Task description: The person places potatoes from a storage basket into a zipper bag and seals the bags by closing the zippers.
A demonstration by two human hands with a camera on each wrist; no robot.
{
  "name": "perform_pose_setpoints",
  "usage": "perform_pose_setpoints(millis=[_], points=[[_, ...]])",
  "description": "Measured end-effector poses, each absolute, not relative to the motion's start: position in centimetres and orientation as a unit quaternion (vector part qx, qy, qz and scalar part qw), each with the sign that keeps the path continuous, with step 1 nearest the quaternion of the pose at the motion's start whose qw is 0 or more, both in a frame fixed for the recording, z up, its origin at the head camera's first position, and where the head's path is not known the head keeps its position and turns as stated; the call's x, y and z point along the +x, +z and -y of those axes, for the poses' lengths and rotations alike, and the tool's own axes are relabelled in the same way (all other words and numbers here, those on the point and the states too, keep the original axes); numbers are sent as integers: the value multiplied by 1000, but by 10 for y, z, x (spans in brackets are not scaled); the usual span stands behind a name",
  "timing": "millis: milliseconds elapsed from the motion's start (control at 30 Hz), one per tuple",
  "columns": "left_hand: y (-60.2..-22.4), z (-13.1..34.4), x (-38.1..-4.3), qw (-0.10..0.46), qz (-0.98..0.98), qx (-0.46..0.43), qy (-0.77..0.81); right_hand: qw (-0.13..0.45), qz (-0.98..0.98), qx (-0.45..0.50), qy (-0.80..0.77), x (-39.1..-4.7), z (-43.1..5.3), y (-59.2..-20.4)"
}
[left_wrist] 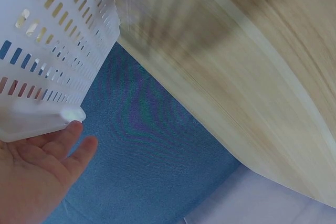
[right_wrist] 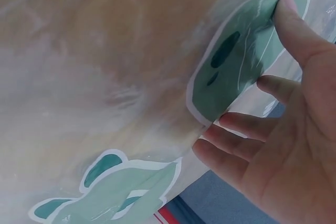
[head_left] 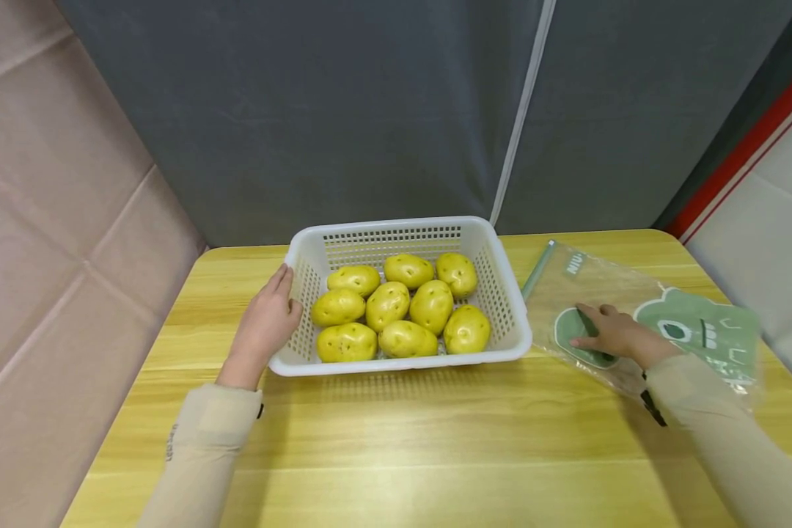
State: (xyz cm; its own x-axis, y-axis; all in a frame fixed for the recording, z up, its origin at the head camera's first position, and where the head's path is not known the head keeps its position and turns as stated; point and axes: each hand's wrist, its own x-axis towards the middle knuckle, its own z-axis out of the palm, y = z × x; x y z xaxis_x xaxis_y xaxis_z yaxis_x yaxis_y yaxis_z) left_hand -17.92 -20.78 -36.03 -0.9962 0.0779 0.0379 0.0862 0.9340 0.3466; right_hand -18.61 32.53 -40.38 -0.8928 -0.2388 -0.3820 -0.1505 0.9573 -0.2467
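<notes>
Yellow potatoes (head_left: 388, 306) lie in loose rows inside a white perforated plastic basket (head_left: 412, 367). At the basket's left side is my left hand (head_left: 267, 323), its fairly straight fingers touching the rim; the left wrist view has the fingertips (left_wrist: 76, 127) against the rim's edge. To the right of the basket, a clear zip bag (head_left: 614, 282) with green cartoon prints lies flat. My right hand (head_left: 614, 334) rests on it, fingers spread over a green print (right_wrist: 236, 51). The right wrist view has the thumb lying on that print, with no fold of plastic visibly pinched.
The wooden table (head_left: 396, 455) stretches in front of the basket. A dark grey cloth partition (head_left: 303, 117) rises behind it. Padded light panels stand on the left (head_left: 59, 242) and on the right (head_left: 779, 213), the right one with a red stripe.
</notes>
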Motion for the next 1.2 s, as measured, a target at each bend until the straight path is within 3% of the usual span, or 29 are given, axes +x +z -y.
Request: perform_pose_setpoints(millis=[933,1200], points=[[-362,207,-179,21,983,-46,-176,179,-964,-156,-121,-185,-330,-395],[-361,207,-179,16,984,-42,-174,183,-968,-132,-110,-185,-319,-395]])
